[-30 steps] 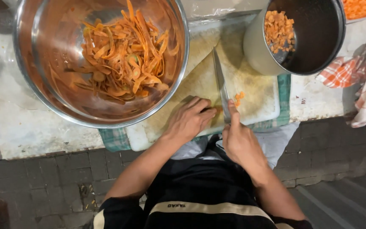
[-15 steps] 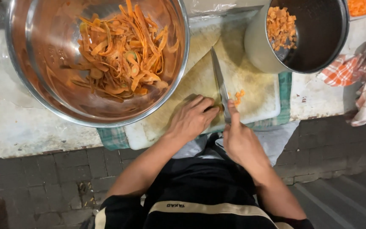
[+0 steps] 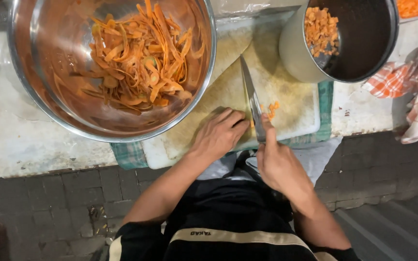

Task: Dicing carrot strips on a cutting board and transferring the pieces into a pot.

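A pale, stained worktop [image 3: 35, 145] stood above a brick-paved floor [image 3: 64, 208], carrying a worn cutting board [image 3: 286, 101] laid on a green checked cloth [image 3: 126, 154], probably to keep the board from sliding. The right hand [image 3: 279, 162] gripped the knife [image 3: 251, 99], fingers wrapped shut round the handle and the forefinger extended along the blade's spine for control. The left hand [image 3: 220, 135] pressed flat on the board just beside the blade, fingers curled and holding down a carrot piece that was mostly hidden. Small carrot dice [image 3: 271, 110] lay right of the blade. A large steel bowl [image 3: 49, 96] held carrot peelings [image 3: 141, 58], kept apart from the pot [image 3: 364, 53] of diced carrot [image 3: 319, 29]. A checked towel [image 3: 412, 92] lay at the right.
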